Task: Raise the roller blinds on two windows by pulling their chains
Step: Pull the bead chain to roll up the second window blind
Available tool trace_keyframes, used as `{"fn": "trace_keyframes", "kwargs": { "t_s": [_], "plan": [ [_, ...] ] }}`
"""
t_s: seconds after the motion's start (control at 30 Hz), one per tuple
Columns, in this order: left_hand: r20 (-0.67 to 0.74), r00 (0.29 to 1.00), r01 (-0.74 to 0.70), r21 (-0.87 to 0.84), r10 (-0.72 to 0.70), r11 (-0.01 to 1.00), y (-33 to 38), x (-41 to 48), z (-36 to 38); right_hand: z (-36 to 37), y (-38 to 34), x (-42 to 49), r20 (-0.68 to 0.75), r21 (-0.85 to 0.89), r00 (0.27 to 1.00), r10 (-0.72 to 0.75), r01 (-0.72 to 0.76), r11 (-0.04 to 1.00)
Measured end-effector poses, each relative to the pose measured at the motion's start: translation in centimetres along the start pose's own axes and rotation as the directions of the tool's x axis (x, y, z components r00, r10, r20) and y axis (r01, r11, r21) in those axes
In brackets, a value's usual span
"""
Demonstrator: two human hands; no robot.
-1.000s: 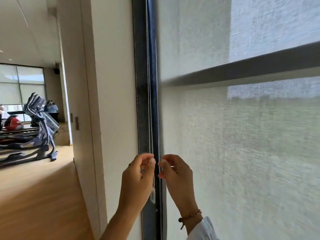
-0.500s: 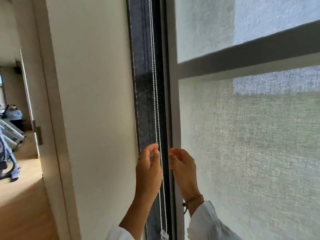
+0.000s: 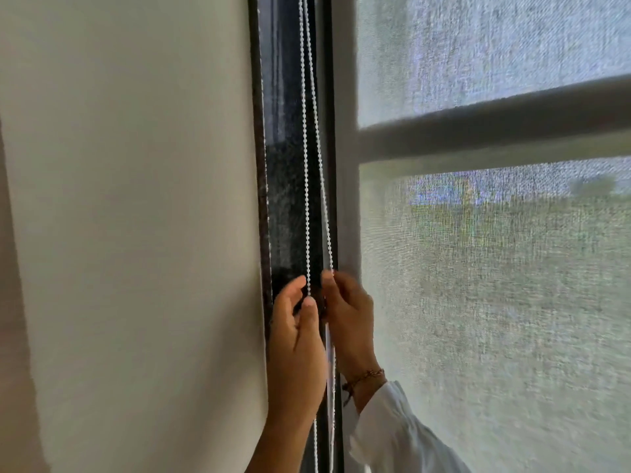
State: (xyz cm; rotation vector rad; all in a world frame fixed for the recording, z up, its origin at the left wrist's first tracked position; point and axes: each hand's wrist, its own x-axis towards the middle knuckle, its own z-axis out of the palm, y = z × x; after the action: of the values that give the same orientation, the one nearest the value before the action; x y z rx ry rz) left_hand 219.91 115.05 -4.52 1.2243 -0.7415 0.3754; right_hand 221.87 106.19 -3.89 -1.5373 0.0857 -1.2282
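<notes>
Head view: chain hangs in the dark gap between wall and blind. Left hand grip pinches the left strand; right hand grip pinches the right. Blind down; pulling step likely starting. Next: draw one strand straight down, let the other run.

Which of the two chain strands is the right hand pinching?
The right strand, the one slanting toward the blind fabric: the right hand pinches it. The straighter left strand is pinched by the left hand.
</notes>
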Motion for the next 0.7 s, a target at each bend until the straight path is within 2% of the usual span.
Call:
{"fn": "trace_keyframes", "kwargs": {
  "t_s": [0.1,0.2,0.27,0.47,0.6,0.7],
  "plan": [
    [-0.016,1.0,-0.012,-0.083,0.011,0.996,0.6,0.6,0.5,-1.2,-1.3,-0.2,-0.201,-0.033,0.977,-0.072,0.066,0.997],
    [0.097,0.995,-0.017,-0.164,0.034,0.986,1.8,1.4,1.0,-2.1,-2.1,-2.1,-0.314,-0.169,0.924,-0.22,0.174,0.97],
    [0.183,0.981,-0.026,-0.171,0.057,0.985,2.4,2.3,1.3,-2.5,-2.0,-3.9,-0.308,-0.271,0.897,-0.318,0.238,0.933],
    [0.303,0.953,0.076,-0.272,0.011,0.959,4.3,4.4,1.9,-3.3,-3.9,-7.3,-0.318,-0.378,0.847,-0.427,0.299,0.876],
    [0.317,0.948,0.041,-0.168,0.015,0.985,6.2,5.0,3.1,-3.8,-6.0,-10.0,-0.292,-0.446,0.791,-0.538,0.384,0.808],
    [0.441,0.894,0.149,-0.137,-0.074,0.979,8.4,4.2,4.3,-4.1,-7.9,-12.5,-0.235,-0.539,0.767,-0.597,0.408,0.737]
  ]
}}
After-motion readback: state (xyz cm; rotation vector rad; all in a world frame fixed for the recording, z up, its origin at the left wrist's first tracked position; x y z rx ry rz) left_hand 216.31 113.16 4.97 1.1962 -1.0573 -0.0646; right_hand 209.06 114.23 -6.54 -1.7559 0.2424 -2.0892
